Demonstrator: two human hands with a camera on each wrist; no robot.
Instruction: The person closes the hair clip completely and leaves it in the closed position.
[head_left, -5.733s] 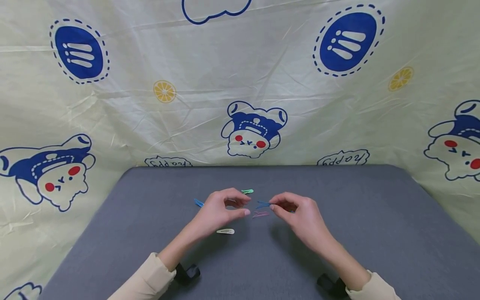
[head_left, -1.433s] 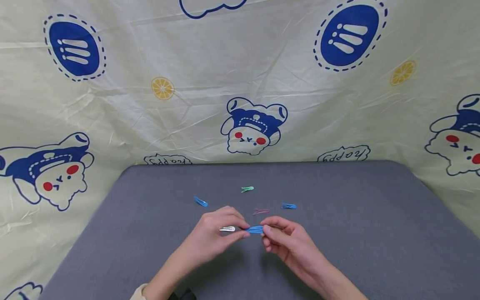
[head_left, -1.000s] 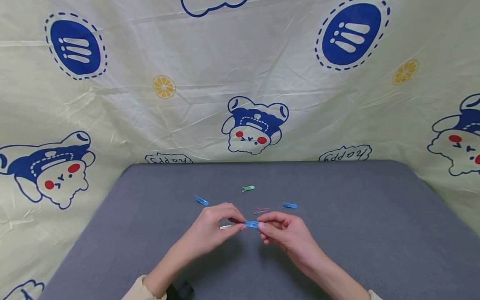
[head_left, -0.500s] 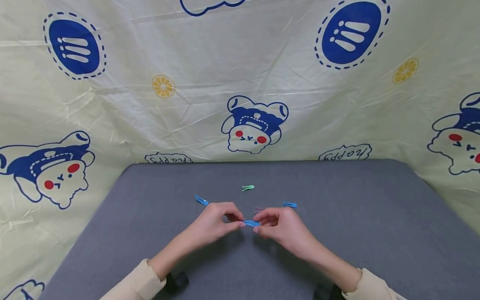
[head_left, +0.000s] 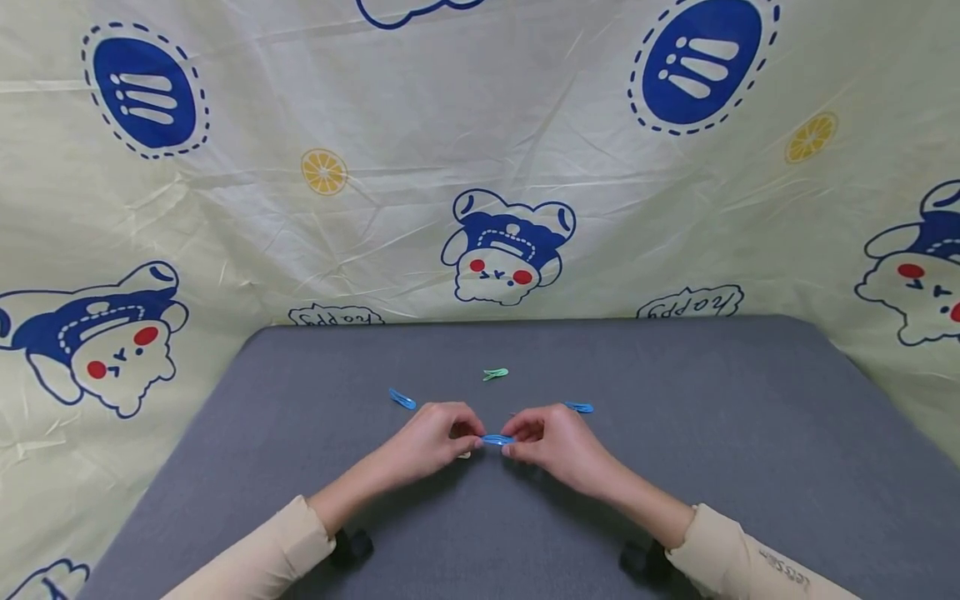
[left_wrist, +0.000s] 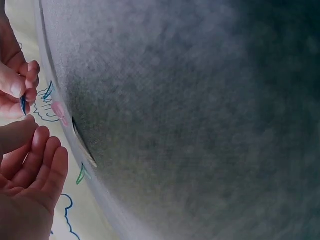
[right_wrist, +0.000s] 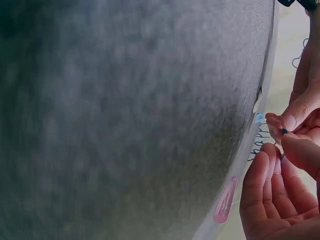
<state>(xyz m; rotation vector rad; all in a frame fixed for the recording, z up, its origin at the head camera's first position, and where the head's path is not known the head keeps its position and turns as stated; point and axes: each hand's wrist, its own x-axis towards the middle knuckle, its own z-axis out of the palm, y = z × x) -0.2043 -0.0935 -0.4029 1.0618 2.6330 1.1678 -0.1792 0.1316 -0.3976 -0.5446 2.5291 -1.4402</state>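
Note:
A blue snap hair clip (head_left: pixel 497 440) is held just above the grey table, level between my two hands. My left hand (head_left: pixel 438 437) pinches its left end between thumb and fingertips. At its right end, my right hand (head_left: pixel 564 446) pinches with thumb and index finger. In the left wrist view the clip (left_wrist: pixel 23 104) shows as a thin dark sliver between the fingertips. A white hair clip (head_left: pixel 464 456) is mostly hidden behind the left hand. The pink hair clip (right_wrist: pixel 226 202) appears in the right wrist view, while my right hand covers it in the head view.
Farther back on the grey table (head_left: pixel 675 375) lies a green hair clip (head_left: pixel 495 374). One blue hair clip (head_left: pixel 402 399) is beyond the left hand, another blue hair clip (head_left: pixel 578 407) just behind the right hand. A printed cloth (head_left: pixel 375 167) hangs behind the table.
One blue clip, earlier in the right hand, now lies on the table at right. Both hands have since gripped another blue clip, moved it slightly away, and the right hand has turned palm-down.

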